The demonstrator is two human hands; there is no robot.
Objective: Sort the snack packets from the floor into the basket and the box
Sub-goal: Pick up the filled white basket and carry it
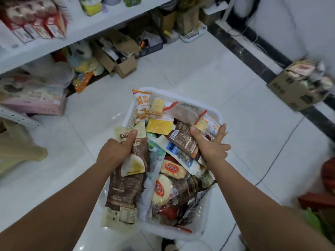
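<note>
A white plastic basket [183, 98] heaped with several snack packets is held up in front of me over the white tiled floor. My left hand [116, 151] grips its left rim together with a brown and cream snack packet [125, 189] that hangs over the side. My right hand [212, 144] grips the right rim, thumb pressing a dark brown packet [183, 140], fingers spread past the edge. An orange and white bread-snack bag [142, 105] and cracker packs [156, 107] lie at the basket's far end. A cardboard box [297, 93] full of packets stands by the right wall.
White shelving [76, 35] with boxed goods runs along the left, with open cartons [125, 64] and bags under it. A pink box [36, 100] sits at the left. Red and green packages [319, 200] lie at the right edge. A black baseboard [253, 55] lines the wall.
</note>
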